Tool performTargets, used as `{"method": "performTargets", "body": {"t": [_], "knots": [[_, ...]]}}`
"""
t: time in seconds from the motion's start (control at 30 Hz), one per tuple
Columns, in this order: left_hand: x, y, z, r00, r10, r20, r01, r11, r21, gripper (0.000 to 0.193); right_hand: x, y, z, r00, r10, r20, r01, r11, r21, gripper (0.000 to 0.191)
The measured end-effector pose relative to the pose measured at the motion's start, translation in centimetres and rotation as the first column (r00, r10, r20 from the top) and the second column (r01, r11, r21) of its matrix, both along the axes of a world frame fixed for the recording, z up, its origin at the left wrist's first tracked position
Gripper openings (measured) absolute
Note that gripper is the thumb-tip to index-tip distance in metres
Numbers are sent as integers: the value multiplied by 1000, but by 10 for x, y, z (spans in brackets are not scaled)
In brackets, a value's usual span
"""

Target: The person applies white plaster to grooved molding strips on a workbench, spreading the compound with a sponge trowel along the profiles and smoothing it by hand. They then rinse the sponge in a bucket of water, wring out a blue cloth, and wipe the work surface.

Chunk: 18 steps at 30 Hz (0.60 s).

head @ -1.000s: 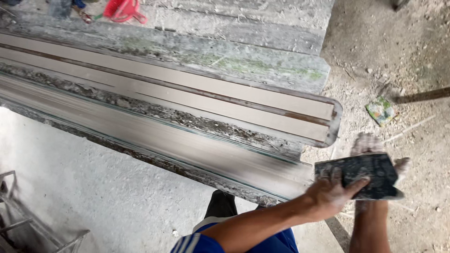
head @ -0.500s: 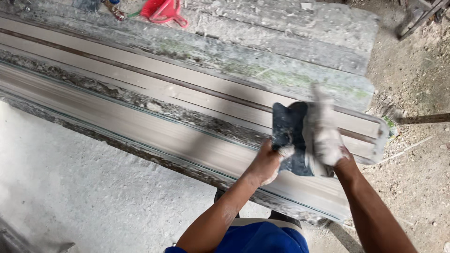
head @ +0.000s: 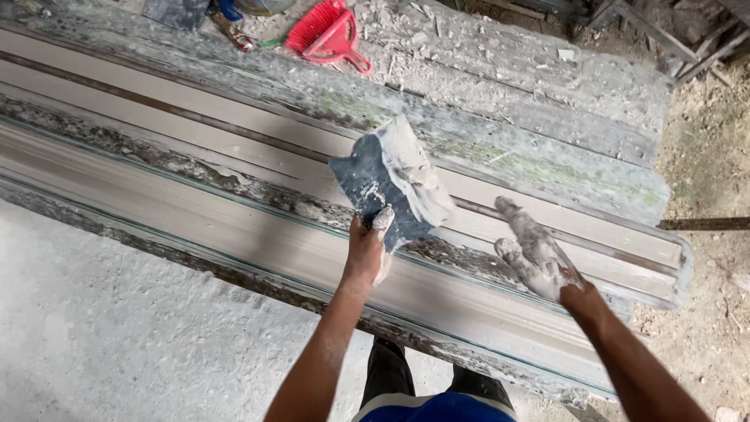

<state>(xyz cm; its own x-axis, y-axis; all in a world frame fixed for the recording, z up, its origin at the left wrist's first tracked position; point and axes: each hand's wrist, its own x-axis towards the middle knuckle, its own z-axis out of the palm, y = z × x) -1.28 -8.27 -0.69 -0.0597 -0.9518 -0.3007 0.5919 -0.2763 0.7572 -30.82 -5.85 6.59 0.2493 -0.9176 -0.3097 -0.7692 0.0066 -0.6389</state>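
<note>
We see a dark flat rubber sheet (head: 375, 191), roughly square, smeared along its right edge with a thick lump of pale wet plaster. It is tilted, raised just above the long grey moulded plaster form (head: 258, 234), which runs diagonally across the view, its smooth channels edged with crusted plaster and dark grooves.

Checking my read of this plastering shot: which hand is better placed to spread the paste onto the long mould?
Probably the left hand: it grips the dark flat scraper loaded with paste above the mould. The right hand is empty, paste-coated.
</note>
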Motion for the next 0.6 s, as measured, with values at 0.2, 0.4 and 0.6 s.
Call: {"method": "performTargets", "body": {"t": [0.2, 0.4, 0.6], "knots": [[56, -17, -10, 243, 174, 954, 654, 697, -294, 59, 118, -6, 17, 980, -60, -188, -49, 850, -524, 124], [101, -18, -56, -134, 579, 804, 928, 358, -103, 58, 184, -21, -34, 799, 248, -548, -177, 968, 180, 103], [122, -42, -113, -78, 675, 733, 977, 198, -78, 54, 232, -17, -122, 740, 23, -672, -135, 984, -115, 86]]}}
